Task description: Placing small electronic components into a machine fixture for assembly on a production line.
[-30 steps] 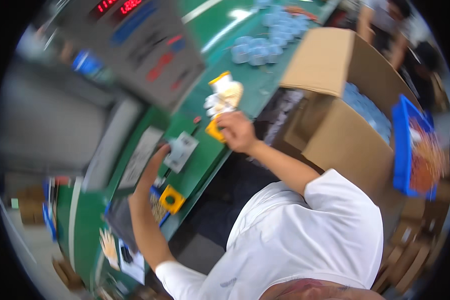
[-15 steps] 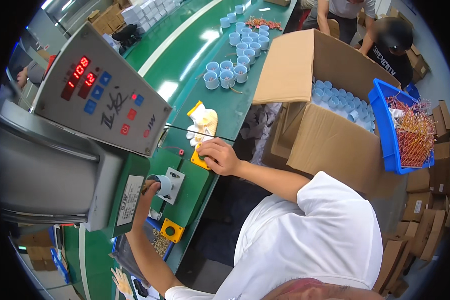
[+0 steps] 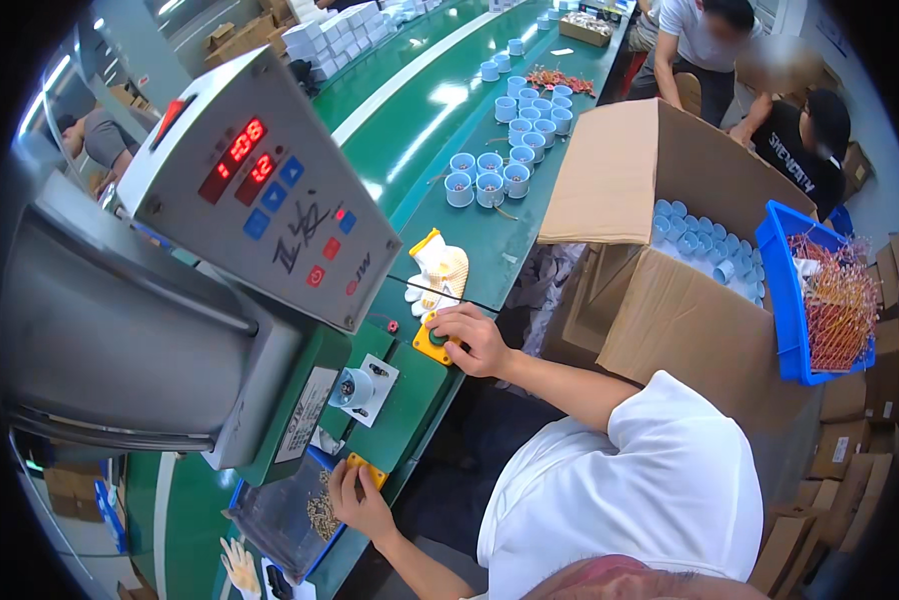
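My right hand (image 3: 475, 340) curls its fingers over a yellow button box (image 3: 426, 349), with part of its green button showing between fingers and thumb. Nearer the lower edge, my left hand (image 3: 365, 505) lies with parted fingers on a second yellow button box (image 3: 374, 474); its button is hidden. Between the two hands a light blue cup (image 3: 353, 388) with small parts inside sits by a pale metal plate (image 3: 380, 378), below the head of the grey-green machine (image 3: 130, 330). Neither hand touches the cup.
A control panel with red digits (image 3: 270, 190) stands at left. Beyond my right hand are a glove (image 3: 440, 275) and several blue cups (image 3: 490, 187). A cardboard box (image 3: 700, 310), a blue bin of red wires (image 3: 785, 300) and co-workers are at right. A tray (image 3: 280, 520) holds small brass-coloured parts.
My left hand has let go of the blue cup, leaving it at the plate, and has moved down onto the nearer button box. My right hand stays on its box. The whole view has shifted.
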A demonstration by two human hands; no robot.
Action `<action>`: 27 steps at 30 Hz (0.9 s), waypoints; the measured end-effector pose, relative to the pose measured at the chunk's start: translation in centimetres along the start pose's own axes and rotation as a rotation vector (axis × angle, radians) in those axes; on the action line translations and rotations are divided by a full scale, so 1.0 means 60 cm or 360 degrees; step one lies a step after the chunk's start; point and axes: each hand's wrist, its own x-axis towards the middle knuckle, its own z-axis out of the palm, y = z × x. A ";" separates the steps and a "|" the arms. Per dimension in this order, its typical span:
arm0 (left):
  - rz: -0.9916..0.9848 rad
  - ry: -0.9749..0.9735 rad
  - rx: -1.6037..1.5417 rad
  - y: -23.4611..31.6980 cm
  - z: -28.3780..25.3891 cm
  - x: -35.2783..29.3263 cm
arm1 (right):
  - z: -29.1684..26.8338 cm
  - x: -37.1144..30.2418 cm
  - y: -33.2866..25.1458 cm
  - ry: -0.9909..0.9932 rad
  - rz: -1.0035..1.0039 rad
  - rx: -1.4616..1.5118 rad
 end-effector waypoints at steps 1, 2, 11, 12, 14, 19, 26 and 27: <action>-0.0090 0.0137 -0.0021 -0.004 0.004 -0.011 | -0.001 0.002 0.002 0.0027 -0.0011 0.0001; -0.0099 0.0139 -0.0021 -0.008 0.005 -0.017 | -0.003 0.005 0.004 0.0057 -0.0020 -0.0001; 0.0150 -0.0023 0.0275 -0.050 -0.052 0.007 | 0.007 0.016 -0.004 -0.0048 0.0100 0.0030; -0.0096 0.0059 0.0097 -0.064 -0.064 0.015 | 0.010 0.020 0.001 -0.0055 0.0085 0.0057; -0.0314 0.0059 0.0174 -0.103 -0.093 0.016 | 0.014 0.007 -0.001 0.0073 0.0183 0.0144; -0.0350 -0.0428 0.0371 -0.114 -0.071 0.028 | 0.009 0.003 -0.001 0.0092 0.0144 -0.0092; -0.0469 -0.0498 0.0191 -0.101 -0.094 0.046 | 0.014 0.009 -0.003 0.0028 0.0099 -0.0025; -0.0455 -0.0505 0.0156 -0.105 -0.090 0.046 | 0.012 0.008 -0.004 0.0042 0.0125 -0.0028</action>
